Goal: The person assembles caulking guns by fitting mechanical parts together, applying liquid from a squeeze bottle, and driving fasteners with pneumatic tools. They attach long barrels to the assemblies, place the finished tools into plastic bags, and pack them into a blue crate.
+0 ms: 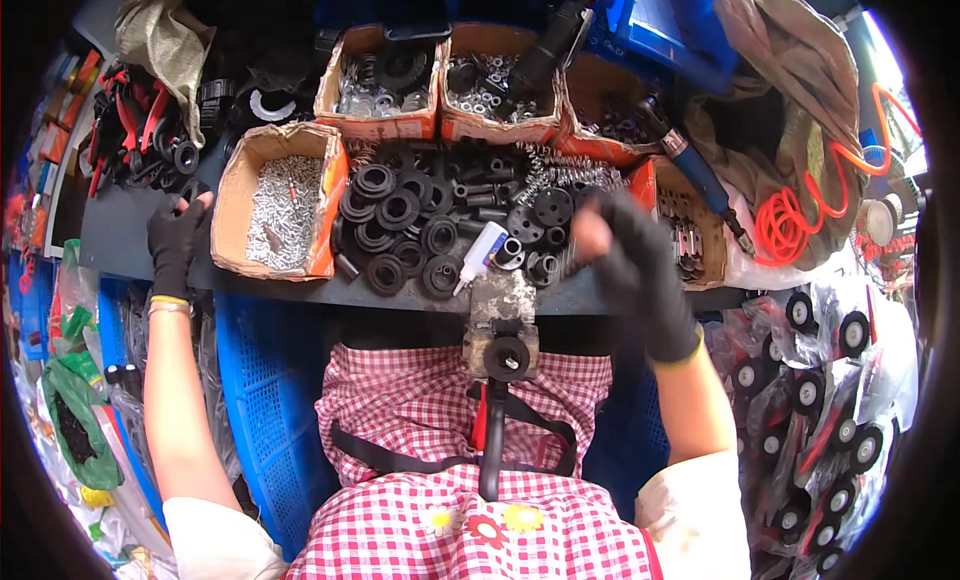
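My left hand (178, 238), in a black fingerless glove, is at the table's left side, beside a box of small screws (283, 205). Its fingers are curled near black parts (187, 160); whatever they pinch is hidden. Blurred by motion, my right hand (645, 270) is raised over the table's front right, close to the loose black parts. Before me a worn metal fixture (503, 305) juts from the table edge. On it sits a black tool with a ring-shaped head (506, 358) and a long handle (491, 440). A white glue bottle (482, 257) lies behind the fixture.
Black rings (398, 208) and springs (550, 170) are heaped mid-table. Cardboard boxes of hardware (385, 80) line the back. A power screwdriver (695, 165) and an orange coiled hose (790, 225) are at right. Bagged wheels (808, 390) hang lower right; a blue crate (265, 380) stands left.
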The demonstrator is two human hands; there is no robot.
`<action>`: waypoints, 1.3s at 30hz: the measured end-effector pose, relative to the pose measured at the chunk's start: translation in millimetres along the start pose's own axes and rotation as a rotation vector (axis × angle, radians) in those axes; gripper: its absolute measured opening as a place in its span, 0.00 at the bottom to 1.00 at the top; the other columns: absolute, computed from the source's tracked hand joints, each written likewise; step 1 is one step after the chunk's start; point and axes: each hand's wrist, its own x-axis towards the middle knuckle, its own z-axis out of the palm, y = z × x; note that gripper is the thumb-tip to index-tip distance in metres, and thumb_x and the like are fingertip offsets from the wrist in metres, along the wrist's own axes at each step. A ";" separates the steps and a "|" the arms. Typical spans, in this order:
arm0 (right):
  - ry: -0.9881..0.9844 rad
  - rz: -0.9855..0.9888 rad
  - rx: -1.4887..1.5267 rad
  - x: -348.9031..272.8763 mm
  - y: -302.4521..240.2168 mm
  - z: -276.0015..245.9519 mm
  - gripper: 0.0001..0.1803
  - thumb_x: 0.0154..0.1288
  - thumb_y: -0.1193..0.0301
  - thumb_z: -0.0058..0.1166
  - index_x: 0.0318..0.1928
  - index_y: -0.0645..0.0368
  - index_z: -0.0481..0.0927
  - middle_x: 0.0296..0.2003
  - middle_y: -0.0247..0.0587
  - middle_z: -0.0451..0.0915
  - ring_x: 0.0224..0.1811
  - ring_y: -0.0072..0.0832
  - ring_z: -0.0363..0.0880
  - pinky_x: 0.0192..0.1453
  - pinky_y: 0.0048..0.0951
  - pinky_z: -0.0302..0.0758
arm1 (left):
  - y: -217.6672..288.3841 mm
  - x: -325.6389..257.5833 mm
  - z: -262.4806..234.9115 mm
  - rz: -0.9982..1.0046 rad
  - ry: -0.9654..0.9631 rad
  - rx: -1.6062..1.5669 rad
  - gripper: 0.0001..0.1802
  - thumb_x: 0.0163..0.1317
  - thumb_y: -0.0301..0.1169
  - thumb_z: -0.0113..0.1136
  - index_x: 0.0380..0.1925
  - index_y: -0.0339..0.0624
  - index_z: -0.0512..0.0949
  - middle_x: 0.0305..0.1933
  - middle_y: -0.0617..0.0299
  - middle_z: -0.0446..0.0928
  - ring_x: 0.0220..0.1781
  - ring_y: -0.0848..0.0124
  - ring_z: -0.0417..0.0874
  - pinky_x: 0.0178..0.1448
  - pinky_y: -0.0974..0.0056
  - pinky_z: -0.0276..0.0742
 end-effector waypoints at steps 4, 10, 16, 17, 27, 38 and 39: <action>-0.181 -0.071 -0.176 -86.3 -16.2 18.3 0.11 0.62 0.67 0.64 0.35 0.59 0.76 0.25 0.38 0.75 0.24 0.34 0.74 0.28 0.33 0.70 | -1.1 -23.3 -3.6 -0.153 -0.236 -0.827 0.17 0.65 0.41 0.65 0.45 0.42 0.75 0.38 0.71 0.78 0.34 0.74 0.76 0.39 0.64 0.73; 0.016 -0.310 -0.377 -118.0 -4.7 50.0 0.14 0.57 0.62 0.66 0.32 0.54 0.74 0.26 0.35 0.75 0.25 0.33 0.77 0.27 0.34 0.72 | 9.7 -71.8 -9.9 -0.219 -0.309 -1.666 0.27 0.70 0.38 0.53 0.68 0.47 0.66 0.60 0.57 0.75 0.59 0.67 0.78 0.65 0.57 0.74; -0.078 -0.309 -0.580 -107.5 -4.9 60.1 0.13 0.57 0.66 0.66 0.36 0.54 0.74 0.35 0.32 0.79 0.34 0.31 0.81 0.32 0.32 0.76 | 16.8 -102.6 -51.5 -0.113 -0.289 -1.708 0.33 0.67 0.39 0.54 0.70 0.46 0.61 0.63 0.53 0.74 0.63 0.61 0.76 0.70 0.53 0.69; -0.148 -0.228 -0.485 -104.6 -7.6 56.9 0.13 0.57 0.66 0.66 0.37 0.55 0.75 0.37 0.34 0.80 0.36 0.33 0.82 0.33 0.33 0.77 | 11.4 -104.8 -54.2 -0.105 -0.253 -1.698 0.31 0.67 0.37 0.56 0.68 0.44 0.63 0.62 0.54 0.75 0.61 0.62 0.78 0.68 0.55 0.72; -0.456 -0.007 -0.265 -86.9 -10.7 36.6 0.16 0.55 0.65 0.67 0.42 0.55 0.80 0.42 0.41 0.81 0.41 0.41 0.82 0.38 0.41 0.78 | 86.8 -169.3 -83.4 0.177 -0.074 -1.326 0.34 0.64 0.38 0.64 0.65 0.36 0.63 0.64 0.53 0.72 0.64 0.62 0.75 0.70 0.56 0.69; -0.628 -0.067 -0.914 8.6 -5.2 118.5 0.19 0.49 0.55 0.66 0.40 0.50 0.86 0.50 0.36 0.76 0.62 0.37 0.66 0.64 0.42 0.65 | 182.1 -266.4 -77.7 0.077 -0.503 -1.391 0.41 0.43 0.32 0.80 0.57 0.39 0.67 0.58 0.57 0.73 0.58 0.68 0.78 0.63 0.62 0.76; -0.630 -0.065 -0.915 9.4 -5.4 117.8 0.19 0.49 0.55 0.66 0.40 0.50 0.86 0.50 0.36 0.76 0.62 0.37 0.66 0.64 0.42 0.65 | 186.1 -271.1 -76.1 0.095 -0.530 -1.387 0.40 0.44 0.30 0.79 0.57 0.39 0.67 0.58 0.57 0.73 0.58 0.68 0.78 0.63 0.62 0.76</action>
